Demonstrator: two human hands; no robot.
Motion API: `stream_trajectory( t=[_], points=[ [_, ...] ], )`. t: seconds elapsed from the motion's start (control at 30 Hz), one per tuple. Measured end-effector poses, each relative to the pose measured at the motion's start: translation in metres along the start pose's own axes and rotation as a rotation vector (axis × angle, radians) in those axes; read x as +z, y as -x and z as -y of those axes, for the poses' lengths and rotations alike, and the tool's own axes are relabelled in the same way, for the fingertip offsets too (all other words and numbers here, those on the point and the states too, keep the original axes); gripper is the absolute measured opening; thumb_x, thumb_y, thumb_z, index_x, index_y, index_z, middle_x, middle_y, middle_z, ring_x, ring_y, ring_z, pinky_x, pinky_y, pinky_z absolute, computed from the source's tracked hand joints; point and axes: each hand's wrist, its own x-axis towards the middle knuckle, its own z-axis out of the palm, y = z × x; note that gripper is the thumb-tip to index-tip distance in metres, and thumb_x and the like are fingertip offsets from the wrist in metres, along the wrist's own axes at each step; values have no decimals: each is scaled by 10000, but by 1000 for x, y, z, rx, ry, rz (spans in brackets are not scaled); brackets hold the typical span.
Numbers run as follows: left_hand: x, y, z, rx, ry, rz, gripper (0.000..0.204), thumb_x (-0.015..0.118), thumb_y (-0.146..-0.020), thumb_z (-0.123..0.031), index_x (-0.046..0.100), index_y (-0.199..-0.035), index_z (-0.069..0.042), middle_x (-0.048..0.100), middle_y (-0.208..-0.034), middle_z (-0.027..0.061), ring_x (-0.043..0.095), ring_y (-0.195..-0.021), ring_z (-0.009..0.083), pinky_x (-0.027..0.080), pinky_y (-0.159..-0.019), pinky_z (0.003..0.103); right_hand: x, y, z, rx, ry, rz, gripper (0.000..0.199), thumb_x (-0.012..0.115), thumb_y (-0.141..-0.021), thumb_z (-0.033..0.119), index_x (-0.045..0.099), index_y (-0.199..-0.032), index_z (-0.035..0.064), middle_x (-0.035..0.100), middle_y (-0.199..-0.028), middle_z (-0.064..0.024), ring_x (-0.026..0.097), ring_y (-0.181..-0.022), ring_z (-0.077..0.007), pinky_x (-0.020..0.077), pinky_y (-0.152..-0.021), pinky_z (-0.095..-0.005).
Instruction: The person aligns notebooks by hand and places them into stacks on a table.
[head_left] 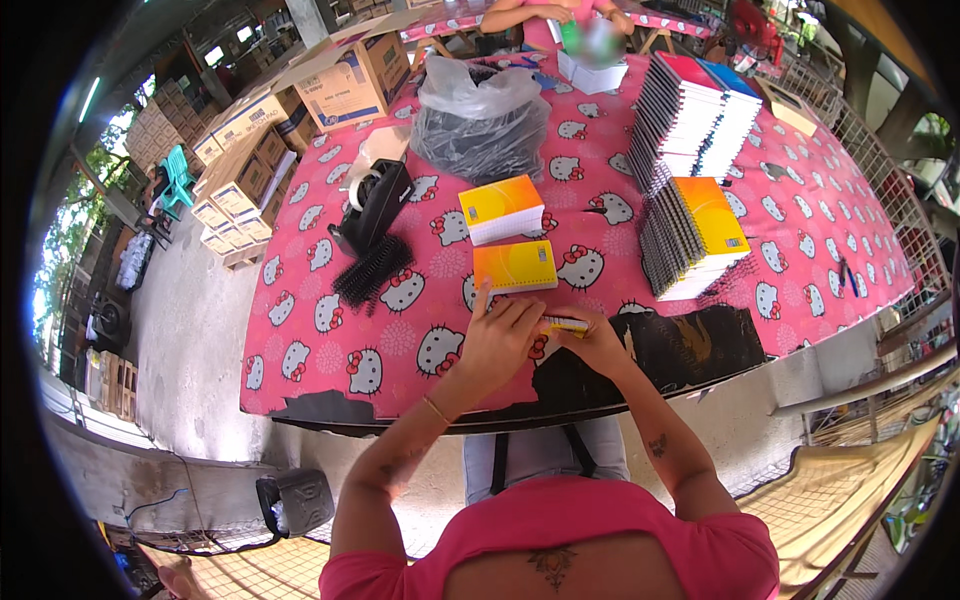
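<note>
Looking down over the desk (pixel 800 260) with its pink cat-print cloth, I see my left hand (pixel 497 340) and right hand (pixel 598 345) meeting at the near edge, both closed around a small yellow notebook (pixel 566 324) held just above the cloth. The left fingers curl over its end, the right hand grips it from below. I judge it light, with a stiff cover but floppy pages, so holding the edges near the spine seems safest. Just beyond lies an orange spiral notebook (pixel 515 266), another thicker one (pixel 501 208) behind it, a stack of spiral notebooks (pixel 695 235) to the right, and black binding combs (pixel 371 270) beside a tape dispenser (pixel 373 205) to the left.
</note>
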Motion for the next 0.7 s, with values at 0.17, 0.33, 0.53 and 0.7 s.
stream_trajectory(
  t=[0.17, 0.33, 0.53, 0.7],
  points=[
    [15, 2, -19, 21, -66, -53, 634, 604, -929, -402, 469, -1397, 3, 475, -1443, 177, 453, -1341, 334, 211, -1153, 601, -5, 1, -14, 59, 75, 70, 376, 652, -915, 12, 608, -1288, 1, 694, -1118, -54, 618, -1000, -109, 501, -886, -278],
    [35, 27, -38, 29, -61, 11, 835, 576, -916, -514, 329, -1486, 45, 304, -1564, 236, 265, -1472, 380, 171, -1163, 610, 2, -3, -17, -19, -174, -36, 313, 640, -936, 51, 629, -1244, -1, 701, -1111, -46, 621, -1016, -109, 510, -895, -291],
    [26, 16, -42, 81, -51, 51, 775, 579, -933, -463, 346, -1480, 34, 327, -1549, 236, 274, -1468, 373, 162, -1160, 616, -5, 0, -16, 61, -135, -26, 315, 665, -911, 64, 640, -1220, 5, 705, -1095, -55, 625, -1010, -115, 512, -888, -303],
    [24, -13, -17, 115, -20, -160, 460, 616, -937, -336, 557, -1305, -66, 597, -1255, 103, 551, -1196, 275, 205, -1154, 588, -6, -1, -20, 2, 33, -34, 313, 686, -875, 59, 660, -1184, 16, 717, -1030, -90, 651, -959, -129, 524, -830, -301]
  ],
)
